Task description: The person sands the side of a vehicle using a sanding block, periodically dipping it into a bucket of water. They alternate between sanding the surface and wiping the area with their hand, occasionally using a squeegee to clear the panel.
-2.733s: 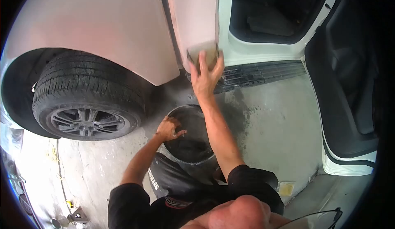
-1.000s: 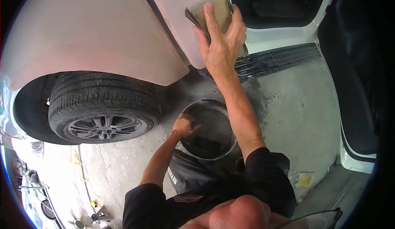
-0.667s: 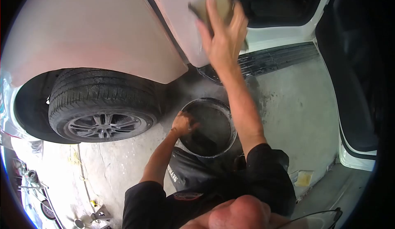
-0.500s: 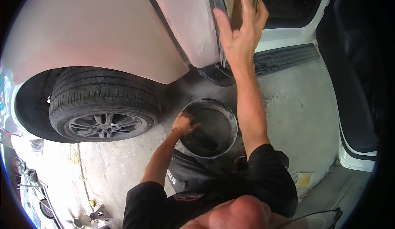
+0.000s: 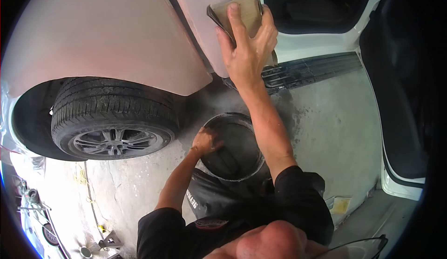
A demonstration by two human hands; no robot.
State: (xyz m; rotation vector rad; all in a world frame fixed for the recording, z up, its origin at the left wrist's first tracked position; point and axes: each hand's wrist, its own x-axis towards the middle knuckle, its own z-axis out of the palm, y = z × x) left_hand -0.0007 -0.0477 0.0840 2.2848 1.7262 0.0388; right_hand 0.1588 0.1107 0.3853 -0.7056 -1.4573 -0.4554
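Note:
My right hand (image 5: 251, 49) is wrapped round a tan sanding block (image 5: 249, 11) with dark sheet edges, against the pinkish-white car door panel (image 5: 205, 7). Below, a round dark basin (image 5: 235, 154) holds murky water. My left hand (image 5: 206, 141) reaches over the basin's left rim, its fingers partly in the water and blurred. Those fingers look spread, though whether anything lies under them is hidden.
A car wheel (image 5: 116, 119) sits under the pinkish fender (image 5: 107, 31) at left. A dark running board (image 5: 312, 70) lies below the door opening. An open door (image 5: 396, 91) stands at right. A yellow sheet (image 5: 341, 205) lies on the floor.
My right hand has moved left and slightly down with the sanding block. My left hand has stayed nearly in place at the basin.

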